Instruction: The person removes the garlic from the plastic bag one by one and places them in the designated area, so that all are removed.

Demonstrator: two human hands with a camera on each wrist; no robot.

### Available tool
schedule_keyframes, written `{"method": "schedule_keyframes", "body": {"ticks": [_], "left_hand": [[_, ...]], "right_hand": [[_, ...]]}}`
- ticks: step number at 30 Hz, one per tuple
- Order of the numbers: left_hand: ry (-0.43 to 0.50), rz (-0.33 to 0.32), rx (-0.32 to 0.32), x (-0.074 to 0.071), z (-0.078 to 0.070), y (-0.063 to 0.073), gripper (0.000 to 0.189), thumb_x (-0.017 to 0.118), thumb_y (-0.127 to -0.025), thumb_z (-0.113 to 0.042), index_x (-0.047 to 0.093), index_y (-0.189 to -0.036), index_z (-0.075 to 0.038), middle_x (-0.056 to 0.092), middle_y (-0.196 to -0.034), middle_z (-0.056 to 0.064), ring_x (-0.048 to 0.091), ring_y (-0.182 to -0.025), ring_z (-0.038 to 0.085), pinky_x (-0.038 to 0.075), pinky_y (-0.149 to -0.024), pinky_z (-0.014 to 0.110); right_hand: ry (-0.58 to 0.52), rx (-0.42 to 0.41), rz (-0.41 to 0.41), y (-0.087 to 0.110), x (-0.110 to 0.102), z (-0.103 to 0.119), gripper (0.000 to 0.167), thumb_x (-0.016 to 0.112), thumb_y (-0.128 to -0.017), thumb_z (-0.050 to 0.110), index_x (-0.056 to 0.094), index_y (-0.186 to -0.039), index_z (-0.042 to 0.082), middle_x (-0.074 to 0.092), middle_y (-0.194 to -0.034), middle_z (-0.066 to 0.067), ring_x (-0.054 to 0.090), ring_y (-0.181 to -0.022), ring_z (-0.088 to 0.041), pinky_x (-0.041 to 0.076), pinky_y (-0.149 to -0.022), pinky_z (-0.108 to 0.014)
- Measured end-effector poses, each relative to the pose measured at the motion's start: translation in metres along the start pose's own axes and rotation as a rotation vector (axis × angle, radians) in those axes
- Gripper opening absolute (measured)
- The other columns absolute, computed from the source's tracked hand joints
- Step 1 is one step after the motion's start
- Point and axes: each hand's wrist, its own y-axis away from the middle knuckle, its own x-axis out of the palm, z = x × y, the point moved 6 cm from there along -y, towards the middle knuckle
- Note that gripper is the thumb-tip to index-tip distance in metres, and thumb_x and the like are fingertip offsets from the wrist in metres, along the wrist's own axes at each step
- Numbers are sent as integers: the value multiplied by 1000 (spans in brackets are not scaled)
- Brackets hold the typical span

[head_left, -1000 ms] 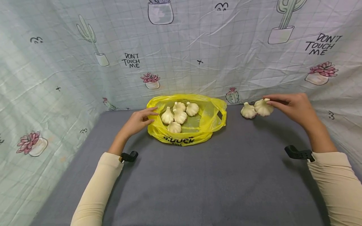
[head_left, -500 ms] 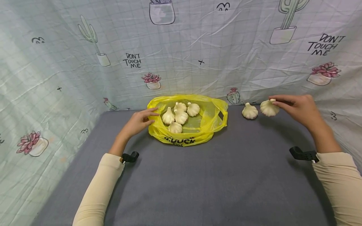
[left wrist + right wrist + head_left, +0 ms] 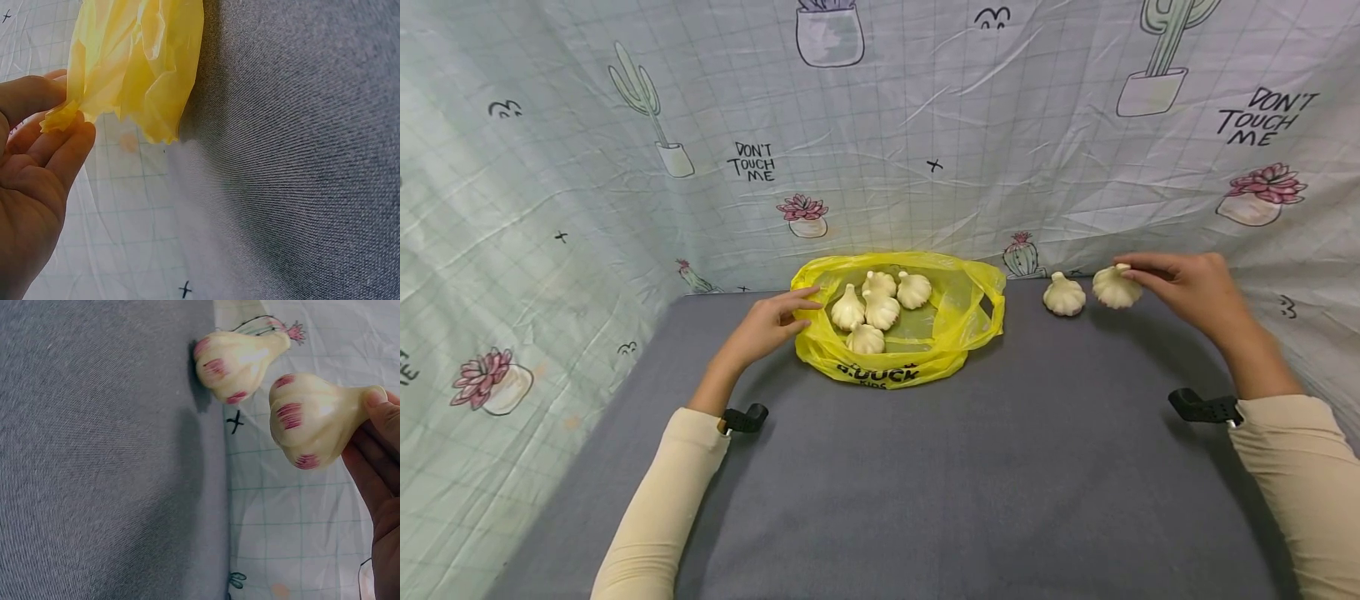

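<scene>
A yellow plastic bag (image 3: 985,333) lies with its mouth spread at the back of the table, and several garlic bulbs (image 3: 848,308) sit inside it. My left hand (image 3: 760,327) pinches the bag's left edge between thumb and fingers; the left wrist view shows the gathered yellow film (image 3: 62,117) there. At the right, my right hand (image 3: 1202,292) holds a garlic bulb (image 3: 312,422) by its stem, raised off the table. Another garlic bulb (image 3: 1064,295) rests on the table just left of the held one, apart from it. Both bulbs have pinkish streaks.
The grey cloth-covered table (image 3: 940,483) extends toward me. A printed curtain (image 3: 895,125) with cactus drawings hangs right behind the bag and bulbs and also along the left side. Each wrist wears a black camera mount (image 3: 1202,407).
My right hand has carried its garlic bulb slightly to the right, opening a gap from the bulb on the table. The left hand and bag have stayed in place.
</scene>
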Motion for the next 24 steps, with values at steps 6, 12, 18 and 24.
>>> {"method": "schedule_keyframes", "body": {"ticks": [6,12,18,24], "left_hand": [[8,10,-5,0,0,1,35,64,-101,-8,66,-136,-8,46,-157,3,49,-67,20,44,-65,34],[-5,15,-9,0,0,1,35,64,-100,-8,66,-136,-8,46,-158,3,48,-67,20,44,-66,34],[-17,12,-8,-1,-1,1,36,66,-100,-9,67,-136,-8,46,-157,3,48,-67,20,43,-66,35],[-28,17,-6,-1,-1,-1,36,66,-100,-9,66,-136,-8,46,-158,2,47,-67,20,42,-66,35]], "right_hand": [[11,-22,41,-1,4,-3,21,80,-86,4,82,-106,10,78,-89,-12,40,-56,8,36,-56,-19],[32,-4,62,-3,7,-9,21,80,-85,5,82,-106,10,78,-88,-11,41,-56,8,37,-58,-19],[32,24,91,-5,14,-19,20,81,-84,5,82,-104,9,78,-89,-12,44,-62,16,38,-62,-16],[38,50,136,-2,19,-24,22,82,-83,3,81,-105,7,78,-89,-13,45,-67,20,38,-61,-14]]}}
